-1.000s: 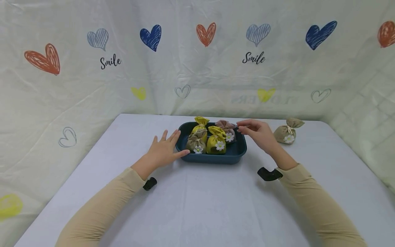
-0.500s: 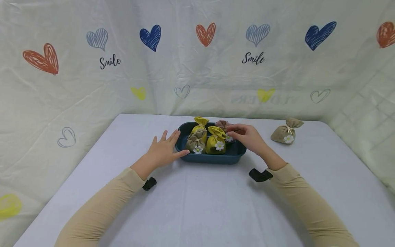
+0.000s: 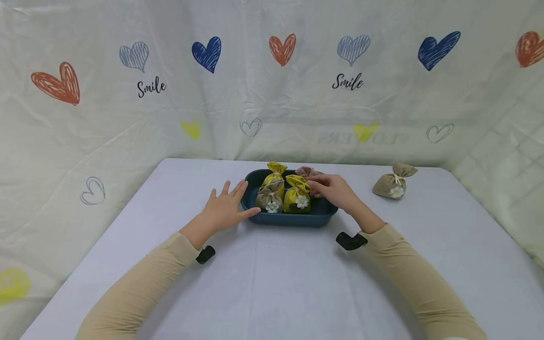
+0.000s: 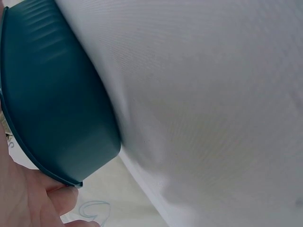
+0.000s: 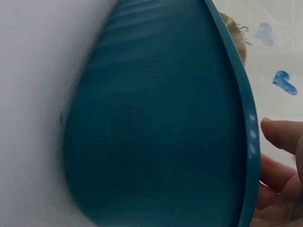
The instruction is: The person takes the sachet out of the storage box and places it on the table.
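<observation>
A dark teal tray [image 3: 293, 219] holds several small tied cloth sachets with white flowers. In it are a back yellow sachet [image 3: 276, 168], a front yellow sachet [image 3: 293, 205], a beige sachet [image 3: 264, 202] and a dusty-pink sachet [image 3: 307, 172]. My left hand [image 3: 224, 206] rests against the tray's left end with its fingers spread. My right hand [image 3: 337, 191] reaches over the tray's right end, thumb and fingertips beside the pink sachet. That sachet's lower part lies hidden behind the hand, so a grip on it cannot be made out. In the right wrist view the thumb [image 5: 281, 135] stands above the rim.
Another beige sachet [image 3: 388, 185] leans on the white table [image 3: 293, 278] to the right of the tray. A pale cloth backdrop [image 3: 272, 94] printed with hearts rises behind the table's far edge.
My right hand has moved left, from the tray's right rim to the pink sachet, covering its flower. My left hand and the tray have stayed in place.
</observation>
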Motion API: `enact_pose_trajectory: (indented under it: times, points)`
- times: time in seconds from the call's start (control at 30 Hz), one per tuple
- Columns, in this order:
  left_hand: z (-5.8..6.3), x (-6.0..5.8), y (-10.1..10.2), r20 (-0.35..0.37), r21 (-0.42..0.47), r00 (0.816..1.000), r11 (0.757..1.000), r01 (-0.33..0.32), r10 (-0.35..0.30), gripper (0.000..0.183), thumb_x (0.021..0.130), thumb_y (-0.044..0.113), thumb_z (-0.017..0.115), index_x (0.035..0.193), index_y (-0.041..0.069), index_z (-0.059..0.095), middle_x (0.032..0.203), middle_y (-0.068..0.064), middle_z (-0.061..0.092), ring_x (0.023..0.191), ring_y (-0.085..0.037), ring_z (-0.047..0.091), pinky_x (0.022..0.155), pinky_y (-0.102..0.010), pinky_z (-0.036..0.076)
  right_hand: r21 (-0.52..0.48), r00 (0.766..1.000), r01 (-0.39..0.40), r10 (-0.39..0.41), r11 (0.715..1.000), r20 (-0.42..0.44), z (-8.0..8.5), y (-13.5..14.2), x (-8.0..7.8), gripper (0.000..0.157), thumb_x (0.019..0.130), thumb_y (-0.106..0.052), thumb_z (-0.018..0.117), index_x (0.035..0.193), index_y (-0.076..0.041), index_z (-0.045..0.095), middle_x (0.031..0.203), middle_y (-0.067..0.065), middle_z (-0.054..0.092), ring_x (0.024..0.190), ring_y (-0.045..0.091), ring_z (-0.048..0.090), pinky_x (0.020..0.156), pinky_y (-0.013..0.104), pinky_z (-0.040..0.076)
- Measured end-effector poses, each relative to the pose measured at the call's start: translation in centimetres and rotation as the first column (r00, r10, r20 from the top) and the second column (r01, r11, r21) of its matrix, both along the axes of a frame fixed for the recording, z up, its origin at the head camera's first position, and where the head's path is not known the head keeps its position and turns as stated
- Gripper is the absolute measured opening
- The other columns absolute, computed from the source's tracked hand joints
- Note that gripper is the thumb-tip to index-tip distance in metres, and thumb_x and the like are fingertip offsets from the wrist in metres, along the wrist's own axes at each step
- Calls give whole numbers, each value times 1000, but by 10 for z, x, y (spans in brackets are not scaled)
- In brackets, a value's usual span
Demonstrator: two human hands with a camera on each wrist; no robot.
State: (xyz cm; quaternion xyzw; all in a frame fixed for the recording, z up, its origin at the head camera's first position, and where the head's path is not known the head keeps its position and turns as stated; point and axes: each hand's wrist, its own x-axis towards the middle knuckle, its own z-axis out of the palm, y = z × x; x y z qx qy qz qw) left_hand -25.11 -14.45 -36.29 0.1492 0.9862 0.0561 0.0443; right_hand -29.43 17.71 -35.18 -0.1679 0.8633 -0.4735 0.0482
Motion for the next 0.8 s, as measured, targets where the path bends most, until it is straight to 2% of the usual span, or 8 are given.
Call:
enact_pose_trajectory:
  times: [0.13,0.3,0.37,0.53,0.6,0.8]
  points:
    - [-1,-1,0,-3,1,1000,1000,2,-2,98,97,75,41,166,14,9,171,-4,11,155,-41,6,118,-69,11,44,1000,19,-19,999,0,0,-3,-2,46,108,-27,57,138,7,60,115,24,70,102,37,70,90,46,57]
    - [-2,-1,0,3,0,1000,1000,2,-2,98,98,75,42,166,14,9,171,-4,11,155,-41,6,118,-69,10,73,1000,13,-15,997,16,0,-6,-4,48,106,-31,61,139,5,60,121,23,69,102,37,70,89,46,58]
    - [-1,0,1,8,-1,1000,1000,0,0,98,97,75,42,166,14,8,171,-4,11,155,-41,5,118,-69,10,122,1000,10,-11,992,6,0,-8,-4,52,104,-34,64,140,3,60,124,22,68,102,36,70,89,47,57]
    - [0,1,1,4,-8,1000,1000,-1,1,98,97,75,41,166,13,9,171,-4,11,155,-41,6,118,-69,11,283,996,24,2,959,-90,1,-13,-1,55,97,-35,73,136,3,63,124,20,68,105,33,68,90,48,55]
    - [0,1,1,2,-11,1000,1000,-1,1,98,97,76,41,166,13,9,171,-4,11,155,-41,6,118,-69,11,300,993,33,2,953,-116,1,-14,0,53,96,-33,75,133,4,65,122,20,69,108,33,67,90,48,55]
    - [-2,1,1,-10,-11,1000,1000,8,-8,98,98,75,41,166,13,9,171,-5,11,155,-42,8,117,-69,12,264,987,59,-16,963,-162,0,-15,2,43,100,-29,71,128,4,68,122,21,69,109,35,67,90,49,55]
